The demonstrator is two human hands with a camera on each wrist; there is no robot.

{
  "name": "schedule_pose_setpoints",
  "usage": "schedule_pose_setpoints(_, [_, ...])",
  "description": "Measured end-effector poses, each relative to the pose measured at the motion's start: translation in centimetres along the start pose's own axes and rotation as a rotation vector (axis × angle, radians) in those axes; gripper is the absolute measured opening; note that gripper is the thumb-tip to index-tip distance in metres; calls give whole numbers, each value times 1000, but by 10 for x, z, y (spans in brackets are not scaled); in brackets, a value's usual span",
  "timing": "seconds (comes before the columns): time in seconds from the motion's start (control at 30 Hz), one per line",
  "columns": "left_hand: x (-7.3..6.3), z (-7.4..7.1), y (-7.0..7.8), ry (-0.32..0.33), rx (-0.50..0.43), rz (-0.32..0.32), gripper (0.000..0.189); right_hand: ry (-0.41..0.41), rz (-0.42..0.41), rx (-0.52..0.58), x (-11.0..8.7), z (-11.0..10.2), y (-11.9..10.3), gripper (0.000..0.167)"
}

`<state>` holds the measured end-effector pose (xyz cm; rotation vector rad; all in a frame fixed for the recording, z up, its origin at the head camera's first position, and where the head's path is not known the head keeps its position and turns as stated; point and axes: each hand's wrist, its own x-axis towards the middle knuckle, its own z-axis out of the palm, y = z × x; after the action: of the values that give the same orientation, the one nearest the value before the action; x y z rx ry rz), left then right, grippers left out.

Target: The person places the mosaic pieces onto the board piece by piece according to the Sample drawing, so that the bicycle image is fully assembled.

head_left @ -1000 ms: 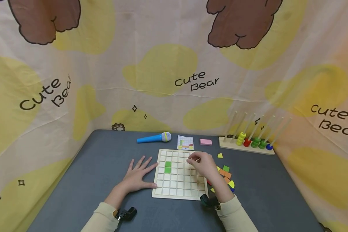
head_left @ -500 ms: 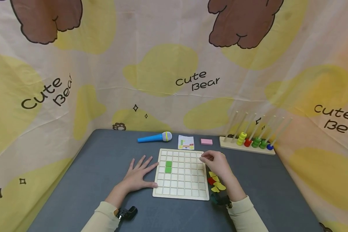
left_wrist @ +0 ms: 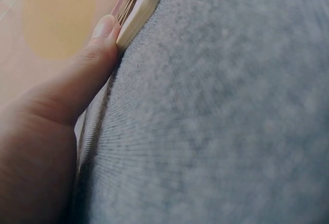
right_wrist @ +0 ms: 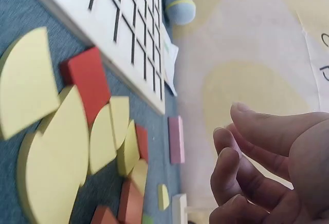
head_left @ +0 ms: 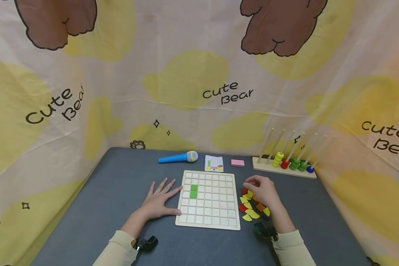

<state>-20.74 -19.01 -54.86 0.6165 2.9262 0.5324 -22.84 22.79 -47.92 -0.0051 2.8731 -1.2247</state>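
Note:
My left hand [head_left: 157, 202] lies spread on the table, its thumb touching the left edge of a wooden grid board [head_left: 207, 223]. That thumb [left_wrist: 97, 54] also shows against the board edge [left_wrist: 144, 13] in the left wrist view. Two green square blocks [head_left: 194, 191] sit one above the other in the board's upper left cells. Off the board's right side, my right hand [head_left: 263, 188] hovers over loose blocks, fingers loosely bent. The right wrist view shows nothing between its thumb [right_wrist: 267, 129] and fingers. Yellow quarter-round blocks [right_wrist: 64, 152] and a red block [right_wrist: 87, 82] lie below it.
A toy microphone [head_left: 177, 157], a pattern card [head_left: 214, 163] and a pink block [head_left: 237, 163] lie behind the board. At the back right stands a bead rack [head_left: 284, 168] with upright rods. Patterned cloth [head_left: 186, 81] surrounds the table [head_left: 119, 184].
My right hand has moved right, from above the board's upper right cells to above the loose blocks. The left hand and the two green blocks have stayed in place.

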Motion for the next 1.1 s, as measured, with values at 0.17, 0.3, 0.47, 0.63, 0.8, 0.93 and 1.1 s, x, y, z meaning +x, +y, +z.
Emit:
schedule_pose_setpoints(0.17, [0,1,1,-7,-8,9,99,6,50,4,-4,-7,18,26])
schedule_pose_setpoints(0.3, [0,1,0,0,-7,11,99,10,48,-4,-5,-11,31,26])
schedule_pose_setpoints(0.47, [0,0,-1,-4,0,2,100,-3,56,-20,-2,-15,49,28])
schedule_pose_setpoints(0.63, [1,-1,1,-7,0,3,100,-2,89,-25,1,-18,64,33])
schedule_pose_setpoints(0.8, [2,-1,2,-4,4,9,99,-12,107,-46,4,-19,75,39])
schedule_pose_setpoints(0.93, [1,-2,3,-6,-4,7,99,-40,140,-59,4,-19,76,33])
schedule_pose_setpoints(1.1, [1,-1,2,-10,-4,-5,100,-63,178,-67,6,-18,74,28])
